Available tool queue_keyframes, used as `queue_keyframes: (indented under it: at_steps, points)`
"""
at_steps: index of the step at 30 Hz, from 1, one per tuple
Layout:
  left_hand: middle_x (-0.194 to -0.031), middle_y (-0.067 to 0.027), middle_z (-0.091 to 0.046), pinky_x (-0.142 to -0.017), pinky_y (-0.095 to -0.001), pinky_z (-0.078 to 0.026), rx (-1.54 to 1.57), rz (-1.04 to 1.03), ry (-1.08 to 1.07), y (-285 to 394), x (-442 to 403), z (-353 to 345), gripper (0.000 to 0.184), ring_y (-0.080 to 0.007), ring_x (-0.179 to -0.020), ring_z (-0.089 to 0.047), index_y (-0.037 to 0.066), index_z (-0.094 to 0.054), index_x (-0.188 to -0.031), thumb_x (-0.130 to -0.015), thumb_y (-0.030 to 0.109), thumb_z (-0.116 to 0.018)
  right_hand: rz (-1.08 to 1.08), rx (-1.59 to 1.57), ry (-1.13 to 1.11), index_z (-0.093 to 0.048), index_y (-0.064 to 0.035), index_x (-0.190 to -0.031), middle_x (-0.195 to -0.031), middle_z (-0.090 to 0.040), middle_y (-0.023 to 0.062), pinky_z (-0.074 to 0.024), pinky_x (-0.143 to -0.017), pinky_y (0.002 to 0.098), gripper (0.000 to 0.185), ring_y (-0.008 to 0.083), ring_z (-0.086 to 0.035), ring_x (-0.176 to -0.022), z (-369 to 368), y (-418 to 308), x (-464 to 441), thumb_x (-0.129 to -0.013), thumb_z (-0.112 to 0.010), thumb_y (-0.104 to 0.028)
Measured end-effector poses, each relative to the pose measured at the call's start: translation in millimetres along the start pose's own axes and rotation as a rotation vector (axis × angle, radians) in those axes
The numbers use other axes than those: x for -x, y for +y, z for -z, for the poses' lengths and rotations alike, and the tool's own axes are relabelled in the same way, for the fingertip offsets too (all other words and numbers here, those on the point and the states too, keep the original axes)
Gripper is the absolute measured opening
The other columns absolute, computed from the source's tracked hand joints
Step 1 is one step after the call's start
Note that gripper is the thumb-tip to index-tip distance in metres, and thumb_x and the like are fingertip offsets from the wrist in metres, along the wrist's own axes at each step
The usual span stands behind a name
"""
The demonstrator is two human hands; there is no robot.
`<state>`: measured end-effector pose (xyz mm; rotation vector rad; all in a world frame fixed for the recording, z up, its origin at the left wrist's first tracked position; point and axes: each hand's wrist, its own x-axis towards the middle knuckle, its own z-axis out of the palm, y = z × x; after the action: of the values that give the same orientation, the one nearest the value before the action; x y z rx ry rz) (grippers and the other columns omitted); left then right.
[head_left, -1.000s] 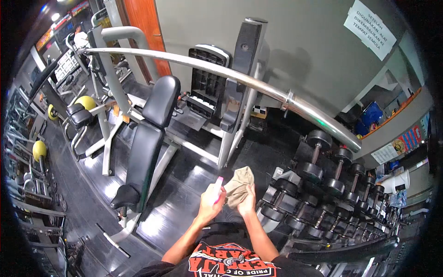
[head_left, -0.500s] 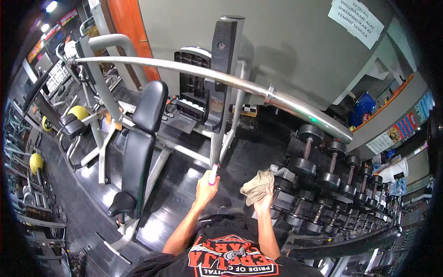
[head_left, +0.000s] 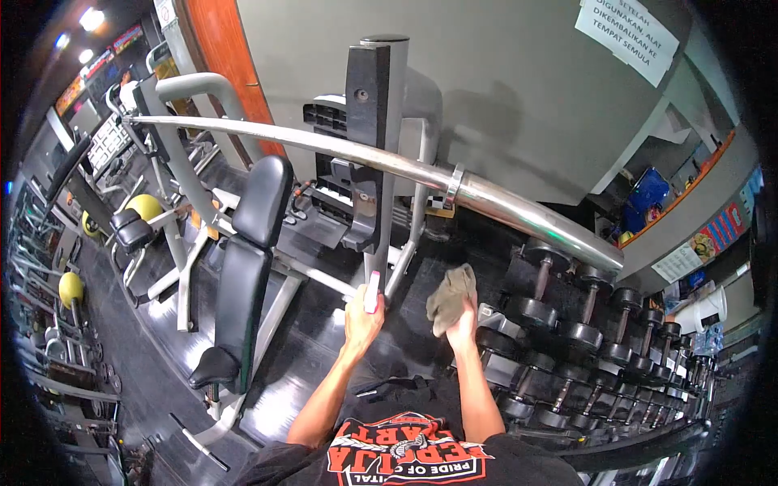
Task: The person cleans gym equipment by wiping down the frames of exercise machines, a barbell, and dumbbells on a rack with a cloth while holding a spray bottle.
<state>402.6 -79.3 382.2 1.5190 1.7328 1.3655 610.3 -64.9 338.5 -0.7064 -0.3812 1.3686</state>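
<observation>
My left hand (head_left: 362,326) is closed around a white object with a pink edge (head_left: 372,292); its lower part is hidden in the fist. Bunched in my right hand (head_left: 463,330) is a greyish-brown cloth (head_left: 450,298), held up in front of my body. Beyond both hands, a steel barbell (head_left: 389,161) lies across the upright (head_left: 374,146) of a bench press rack. Neither hand touches the bar. The black padded bench (head_left: 245,275) stands to the left of my left hand.
A rack of dumbbells (head_left: 584,332) stands close on my right, below the thick bar end. A grey wall (head_left: 502,97) with a paper sign (head_left: 628,36) rises ahead. Further left are other machines and a yellow ball (head_left: 146,207).
My right hand has risen with the cloth, which is now more bunched and upright. My left hand has shifted slightly, still gripping the white and pink object. The view has tilted a little.
</observation>
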Motion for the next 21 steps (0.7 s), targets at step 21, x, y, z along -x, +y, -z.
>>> queue_keyframes:
  at_steps: [21]
  points:
    - [-0.069, -0.0107, -0.061, -0.055, -0.0306, -0.047, 0.027, 0.081, -0.034, 7, 47, 31, 0.011, -0.0165, -0.058, -0.06, 0.002, -0.06, -0.092, -0.085, 0.01, -0.064, -0.269, 0.695, 0.096, -0.052, -0.0038, -0.131, -0.106, -0.062, 0.0086, -0.0483, -0.076, 0.0309, 0.046, 0.0159, -0.058, -0.091, -5, 219, -73, -0.086, -0.046, -0.005]
